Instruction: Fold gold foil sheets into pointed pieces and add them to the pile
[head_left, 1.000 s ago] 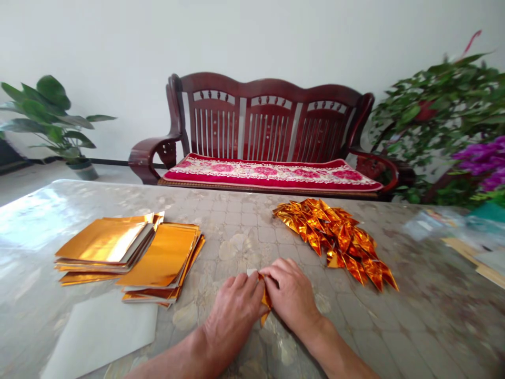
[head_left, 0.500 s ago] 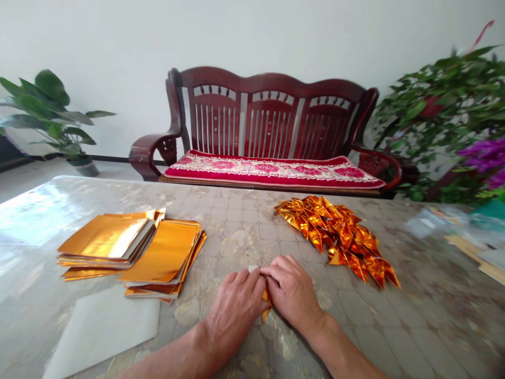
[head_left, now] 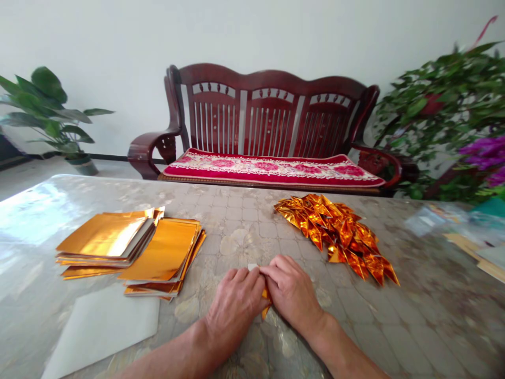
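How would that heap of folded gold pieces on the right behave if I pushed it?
The heap of folded gold pieces would probably spread and slide apart, since the pieces overlap with nothing visible tying them together. Each is likely light and easy to crush, as they look like thin, creased foil paper. Rolling seems unlikely, given the pointed shapes.

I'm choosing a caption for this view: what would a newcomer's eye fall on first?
Probably the heap of shiny folded gold pieces on the table, right of centre. Behind the table, the dark red wooden bench with its red-and-white floral cover also stands out. Front and centre, the left hand and right hand meet on a small gold piece, mostly hidden.
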Motion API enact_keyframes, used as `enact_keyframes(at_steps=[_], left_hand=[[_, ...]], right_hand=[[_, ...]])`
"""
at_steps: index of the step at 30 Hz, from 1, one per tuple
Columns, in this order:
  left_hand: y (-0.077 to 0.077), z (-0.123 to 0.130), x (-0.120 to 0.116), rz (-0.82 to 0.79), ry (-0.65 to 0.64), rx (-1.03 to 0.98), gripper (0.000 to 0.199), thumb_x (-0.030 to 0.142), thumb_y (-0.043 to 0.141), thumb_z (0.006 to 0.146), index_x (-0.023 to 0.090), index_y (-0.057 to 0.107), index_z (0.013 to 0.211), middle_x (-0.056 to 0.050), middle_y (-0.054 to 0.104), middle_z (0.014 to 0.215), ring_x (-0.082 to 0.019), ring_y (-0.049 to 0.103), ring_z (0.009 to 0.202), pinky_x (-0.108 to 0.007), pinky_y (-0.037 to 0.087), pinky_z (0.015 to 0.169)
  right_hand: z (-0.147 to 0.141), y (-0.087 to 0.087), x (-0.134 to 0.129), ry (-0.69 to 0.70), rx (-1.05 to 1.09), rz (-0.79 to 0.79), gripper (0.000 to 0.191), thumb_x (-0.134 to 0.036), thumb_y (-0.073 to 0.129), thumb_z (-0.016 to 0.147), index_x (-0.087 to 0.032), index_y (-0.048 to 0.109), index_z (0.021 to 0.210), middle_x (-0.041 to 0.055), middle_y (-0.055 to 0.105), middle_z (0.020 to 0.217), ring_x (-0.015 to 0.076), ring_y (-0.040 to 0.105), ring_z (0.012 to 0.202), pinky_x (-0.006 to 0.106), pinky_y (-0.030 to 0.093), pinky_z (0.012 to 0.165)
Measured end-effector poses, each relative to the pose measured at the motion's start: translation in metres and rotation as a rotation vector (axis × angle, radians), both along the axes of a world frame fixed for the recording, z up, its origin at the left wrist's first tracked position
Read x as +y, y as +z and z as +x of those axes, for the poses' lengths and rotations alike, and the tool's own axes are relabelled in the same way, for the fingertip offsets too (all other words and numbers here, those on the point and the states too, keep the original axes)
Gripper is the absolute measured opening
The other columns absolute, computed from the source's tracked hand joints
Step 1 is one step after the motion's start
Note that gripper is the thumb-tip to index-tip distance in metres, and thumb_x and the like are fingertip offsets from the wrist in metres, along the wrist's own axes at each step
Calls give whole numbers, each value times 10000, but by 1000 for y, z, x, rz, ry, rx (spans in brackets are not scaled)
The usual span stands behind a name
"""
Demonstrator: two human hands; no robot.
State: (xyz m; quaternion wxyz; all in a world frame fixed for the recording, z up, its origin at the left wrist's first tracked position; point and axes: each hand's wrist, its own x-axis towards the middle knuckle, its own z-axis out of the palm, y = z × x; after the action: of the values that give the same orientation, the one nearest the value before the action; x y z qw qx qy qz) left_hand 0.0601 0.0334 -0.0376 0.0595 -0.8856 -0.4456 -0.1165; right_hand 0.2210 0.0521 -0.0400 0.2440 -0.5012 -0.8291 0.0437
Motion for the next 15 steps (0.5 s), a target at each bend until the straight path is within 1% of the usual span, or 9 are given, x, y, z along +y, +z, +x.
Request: enact_keyframes(at_steps=[9,15], left_hand=[[0,0,2,24,2,0,145,266,685,861,199,591,948,-6,647,897,-197,597,802,-344,418,698],[4,0,1,7,5,30,125,268,673,867,198,583,917,-11,648,892,-208,603,804,-359,430,724]], right_hand=[[0,2,0,16,-37,0,160,-103,590,897,-206,682,817,20,564,793,170,511,809,277,391,717],[2,4,-1,50,-72,14,174,-121,552,921,-211,690,865,27,566,798,173,500,799,286,381,708]])
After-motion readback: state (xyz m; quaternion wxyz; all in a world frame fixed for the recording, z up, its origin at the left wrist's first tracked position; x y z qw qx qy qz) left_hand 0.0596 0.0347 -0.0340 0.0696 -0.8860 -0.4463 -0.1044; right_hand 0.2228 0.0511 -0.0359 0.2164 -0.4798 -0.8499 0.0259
